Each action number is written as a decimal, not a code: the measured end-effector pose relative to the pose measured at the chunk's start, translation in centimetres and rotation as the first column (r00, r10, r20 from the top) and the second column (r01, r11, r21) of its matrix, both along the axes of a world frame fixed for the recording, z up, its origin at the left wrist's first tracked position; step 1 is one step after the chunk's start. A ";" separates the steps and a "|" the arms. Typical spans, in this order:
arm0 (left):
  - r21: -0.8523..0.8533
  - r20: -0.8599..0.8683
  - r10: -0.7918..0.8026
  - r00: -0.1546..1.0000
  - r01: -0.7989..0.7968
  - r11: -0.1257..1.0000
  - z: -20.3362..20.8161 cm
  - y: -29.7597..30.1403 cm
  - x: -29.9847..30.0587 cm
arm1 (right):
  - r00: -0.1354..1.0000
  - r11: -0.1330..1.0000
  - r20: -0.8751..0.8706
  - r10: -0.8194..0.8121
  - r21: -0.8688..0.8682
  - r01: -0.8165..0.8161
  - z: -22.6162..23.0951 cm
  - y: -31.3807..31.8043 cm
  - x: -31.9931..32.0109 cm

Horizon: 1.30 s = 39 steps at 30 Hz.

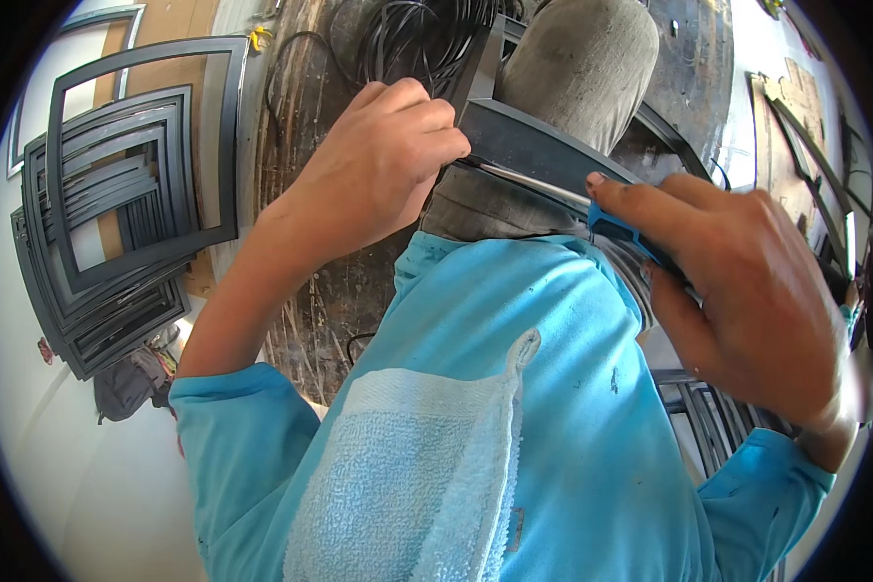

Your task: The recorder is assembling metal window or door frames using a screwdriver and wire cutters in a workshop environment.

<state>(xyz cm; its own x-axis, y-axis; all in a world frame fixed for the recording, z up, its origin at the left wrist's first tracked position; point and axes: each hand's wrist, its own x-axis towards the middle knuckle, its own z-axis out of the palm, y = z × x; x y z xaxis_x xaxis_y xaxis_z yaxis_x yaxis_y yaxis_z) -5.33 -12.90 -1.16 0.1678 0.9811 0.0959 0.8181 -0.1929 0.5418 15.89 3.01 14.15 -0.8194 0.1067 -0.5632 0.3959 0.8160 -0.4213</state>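
Note:
A dark grey frame (543, 136) lies across my lap, one of its bars running in front of my knee. My right hand (737, 272) is wrapped round the blue and black handle of a screwdriver (533, 182). Its metal shaft points left along the bar's near edge, and the tip ends close to my left fingers. My left hand (393, 145) is closed in a pinch at the frame's left corner. What those fingers grip is hidden behind them; a thin black cord lies beyond.
Coiled black cord (417, 44) sits on the stained wooden surface (306, 291) ahead of my left hand. Many similar dark frames (145, 247) lean in a stack at the left. More frame pieces (713, 417) lie below my right arm. A light blue towel (398, 485) hangs over my shirt.

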 end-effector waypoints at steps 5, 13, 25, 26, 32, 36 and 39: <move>0.210 0.035 0.055 0.998 -0.061 0.976 -2.4 -1.2 1.1 | 0.965 0.989 -0.239 0.107 0.130 -0.077 -1.2 1.0 0.0; 0.283 0.061 0.128 0.990 -0.140 0.949 -4.7 -1.6 1.8 | 0.930 0.968 -0.305 0.206 0.203 -0.148 -1.1 -0.4 -1.5; 0.326 -0.161 0.083 0.983 -0.026 0.945 -3.0 0.2 6.2 | 0.979 0.998 -0.202 -0.009 0.065 0.023 0.9 3.1 4.7; 0.327 -0.166 0.083 0.983 -0.024 0.945 -3.0 0.2 5.9 | 0.977 0.999 -0.212 -0.036 0.007 0.038 0.6 3.3 4.8; 0.061 0.193 0.114 0.975 -0.128 0.990 -1.5 -1.0 0.5 | 0.962 0.996 -0.273 -0.021 -0.093 -0.004 -1.2 2.3 3.6; 0.085 0.131 0.045 0.990 -0.057 0.995 -1.2 -0.7 -0.6 | 0.929 0.997 -0.365 0.066 -0.004 -0.072 -2.6 2.1 3.3; -0.043 0.138 0.046 0.989 -0.041 0.998 -0.4 -0.2 -0.6 | 0.965 0.998 -0.261 0.012 -0.063 -0.029 -2.8 1.9 2.7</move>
